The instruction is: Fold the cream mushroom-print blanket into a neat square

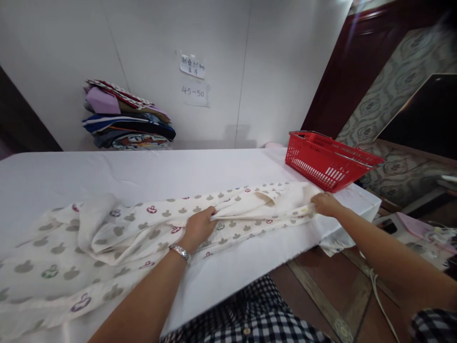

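Note:
A long cream cloth printed with grey and red apple shapes lies across the white table. My left hand, with a metal watch at the wrist, pinches a fold of the cloth near its middle. My right hand grips the cloth's right end near the table's right edge. The stretch of cloth between the two hands is folded over on itself lengthwise. The left part lies loose and rumpled.
A red plastic basket stands at the table's far right corner. A stack of folded fabrics sits against the white wall at the back. Two paper notes hang on the wall. Brown floor and clutter lie to the right.

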Demonstrator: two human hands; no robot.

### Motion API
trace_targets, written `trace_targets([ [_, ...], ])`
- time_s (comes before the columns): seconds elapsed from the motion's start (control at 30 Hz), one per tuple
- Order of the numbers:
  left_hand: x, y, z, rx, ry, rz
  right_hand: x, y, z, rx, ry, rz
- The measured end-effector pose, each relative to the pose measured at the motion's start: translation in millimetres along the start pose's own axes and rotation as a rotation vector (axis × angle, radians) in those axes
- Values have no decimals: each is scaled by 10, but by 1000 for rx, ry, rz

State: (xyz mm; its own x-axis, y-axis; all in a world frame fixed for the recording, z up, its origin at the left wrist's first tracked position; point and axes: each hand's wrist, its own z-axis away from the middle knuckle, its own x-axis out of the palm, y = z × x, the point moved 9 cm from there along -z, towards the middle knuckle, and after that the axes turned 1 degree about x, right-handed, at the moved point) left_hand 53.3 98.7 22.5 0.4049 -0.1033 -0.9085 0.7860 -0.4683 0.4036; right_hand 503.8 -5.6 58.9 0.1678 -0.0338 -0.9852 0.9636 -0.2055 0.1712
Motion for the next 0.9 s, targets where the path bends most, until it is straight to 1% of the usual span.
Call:
trace_targets([
  [0.03,2,2,-1,5,0,-5,18,93,2,60,3,-25],
  [0.07,7,3,-2,8,-1,-9,34,124,-4,96,7,-56],
  [0.1,12,1,-4,8,-4,-12,47,86,-21,103,12,-103],
  [0.17,23,-7,-8,2,-9,-19,53,-148,-74,73,34,-276],
  [0.23,31,-12,-14,0,-12,-26,54,-492,-139,55,50,-495],
  [0.27,34,-16,-17,-2,-14,-30,61,-676,-173,60,50,-556],
  [0.3,38,-18,-20,-1,-17,-34,80,-848,-208,80,38,-572],
  [0.37,43,-21,-23,2,-25,-37,120,-1138,-281,131,8,-522],
  [0.4,42,-23,-24,3,-30,-37,138,-1231,-318,166,-1,-483],
  [0.47,36,-22,-22,2,-41,-35,161,-1310,-394,245,11,-427],
  [0.57,17,-15,-15,-8,-57,-28,189,-1238,-504,321,71,-420],
  [0.63,7,-5,-12,-12,-68,-24,190,-1118,-569,330,112,-431],
  [0.7,6,2,-12,-13,-78,-23,132,-953,-621,331,152,-435],
  [0.77,10,2,-17,-15,-81,-22,-36,-764,-656,323,217,-431],
  [0.83,15,-5,-25,-16,-75,-18,-305,-570,-668,307,313,-417],
  [0.9,26,-13,-32,-16,-75,-14,-606,-418,-654,259,424,-376],
])
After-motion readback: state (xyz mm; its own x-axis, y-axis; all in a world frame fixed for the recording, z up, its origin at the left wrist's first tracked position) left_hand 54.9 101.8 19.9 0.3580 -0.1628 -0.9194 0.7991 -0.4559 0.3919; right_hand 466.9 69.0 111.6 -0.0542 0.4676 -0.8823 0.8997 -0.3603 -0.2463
